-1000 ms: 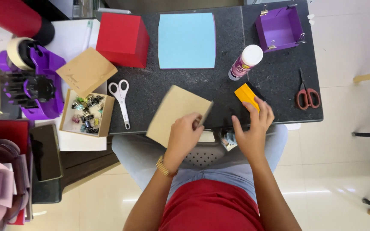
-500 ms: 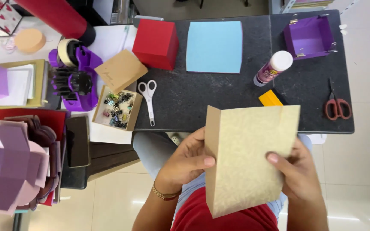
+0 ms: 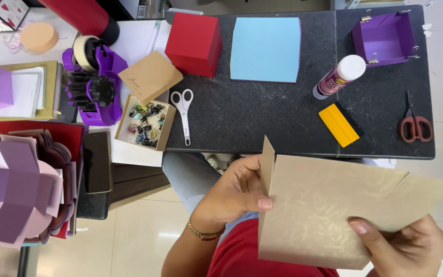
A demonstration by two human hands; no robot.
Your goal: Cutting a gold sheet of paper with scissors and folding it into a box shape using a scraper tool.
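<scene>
Down in front of the person's lap, both hands hold one tan textured card sheet (image 3: pixel 329 215) clear of the bench (image 3: pixel 232 118). The left hand (image 3: pixel 234 192) is clamped on the sheet's left edge, thumb pressed across the front face and fingers curled behind, just where a narrow flap stands up along that edge. The right hand (image 3: pixel 408 246) grips the lower right part of the sheet, thumb on the front and the other fingers hidden behind it. A crease line runs up toward the sheet's upper right corner.

Beyond the hands, on the dark bench, a yellow scraper (image 3: pixel 338 124) lies just above the sheet's top edge, between the two hands. Up past the right hand sit red-handled scissors (image 3: pixel 415 125), a glue stick (image 3: pixel 338 77) lying tilted, and an open purple box (image 3: pixel 384 38). Up past the left hand lie white-handled scissors (image 3: pixel 183 114), a blue paper square (image 3: pixel 266 48) and a red box (image 3: pixel 193 43). Farther out to the left of the left hand stand a small box of binder clips (image 3: pixel 145 123), a purple tape dispenser (image 3: pixel 93 82) and a dark phone (image 3: pixel 96 162).
</scene>
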